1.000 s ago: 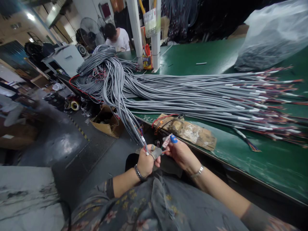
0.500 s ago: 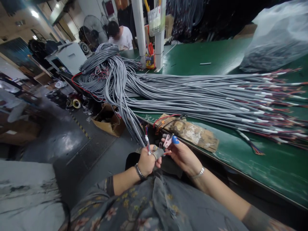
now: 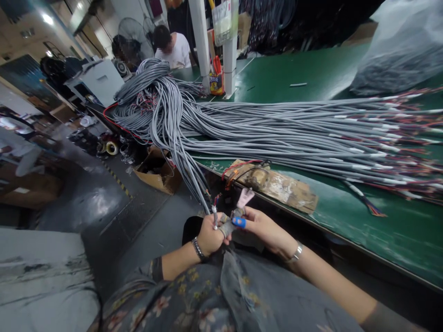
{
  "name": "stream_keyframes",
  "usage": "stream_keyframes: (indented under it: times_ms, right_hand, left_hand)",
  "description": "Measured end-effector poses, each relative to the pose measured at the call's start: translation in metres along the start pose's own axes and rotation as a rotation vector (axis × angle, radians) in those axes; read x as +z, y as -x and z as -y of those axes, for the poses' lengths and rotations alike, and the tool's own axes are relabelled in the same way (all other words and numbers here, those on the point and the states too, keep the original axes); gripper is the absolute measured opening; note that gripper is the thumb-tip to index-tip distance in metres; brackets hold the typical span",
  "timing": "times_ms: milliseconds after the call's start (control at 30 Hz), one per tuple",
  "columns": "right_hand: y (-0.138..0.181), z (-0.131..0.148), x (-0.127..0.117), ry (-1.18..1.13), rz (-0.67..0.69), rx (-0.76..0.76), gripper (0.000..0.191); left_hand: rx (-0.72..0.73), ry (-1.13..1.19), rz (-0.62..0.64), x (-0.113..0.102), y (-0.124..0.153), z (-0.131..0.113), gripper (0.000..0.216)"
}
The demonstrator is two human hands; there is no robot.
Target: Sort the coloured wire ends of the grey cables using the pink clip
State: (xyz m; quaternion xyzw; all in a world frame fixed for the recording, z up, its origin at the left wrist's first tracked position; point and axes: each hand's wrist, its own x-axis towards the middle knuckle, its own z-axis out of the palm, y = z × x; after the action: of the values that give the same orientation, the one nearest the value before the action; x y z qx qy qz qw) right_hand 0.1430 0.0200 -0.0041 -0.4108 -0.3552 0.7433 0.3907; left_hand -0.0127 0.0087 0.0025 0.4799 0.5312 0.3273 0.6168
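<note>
Down at my left grip (image 3: 210, 236), the fingers are curled tight around a grey cable (image 3: 215, 222). Its end pokes up out of the top of that grip, with a white band (image 3: 214, 210) and thin coloured wires (image 3: 217, 200) at the tip. A grey wrap (image 3: 226, 228) covers a finger there.

Right next to it, my right grip (image 3: 260, 226) has its fingers bent in to meet the left ones, with a blue wrap (image 3: 239, 222) on the thumb. I cannot tell if it is pinching anything. A small pink thing (image 3: 245, 197) sticks up just past those fingertips, split in two at its top.

More grey cables (image 3: 180, 152) hang down from the table (image 3: 398, 249) to my left grip. Just past my right grip, a worn board (image 3: 294, 191) lies along the table's edge. Behind it, a big heap of cables (image 3: 263, 133) stretches far to the right, with bare wires at the ends.

Off to the left of my left grip, a brown box (image 3: 157, 177) sits on the floor (image 3: 90, 193). Far ahead, a person in a white shirt (image 3: 179, 50) leans forward.
</note>
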Motion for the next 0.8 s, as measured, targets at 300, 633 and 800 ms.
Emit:
stream_keyframes:
  times_ms: [300,633,800]
  right_hand:
    - [0.0015,-0.0031,0.0025,-0.032,-0.044,0.028,0.036]
    - [0.0042,-0.0021,0.0061,0.022,-0.049,0.024,0.038]
    - [0.0029,-0.0052,0.0072,0.004,-0.082,0.042,0.035]
  left_hand:
    - [-0.039,-0.012,0.011,0.0007,0.0017,-0.0018,0.040]
    - [-0.044,0.002,0.020,-0.0005,0.0018,-0.0024,0.045]
    - [-0.039,0.001,0.018,-0.0013,0.0007,-0.0016,0.044]
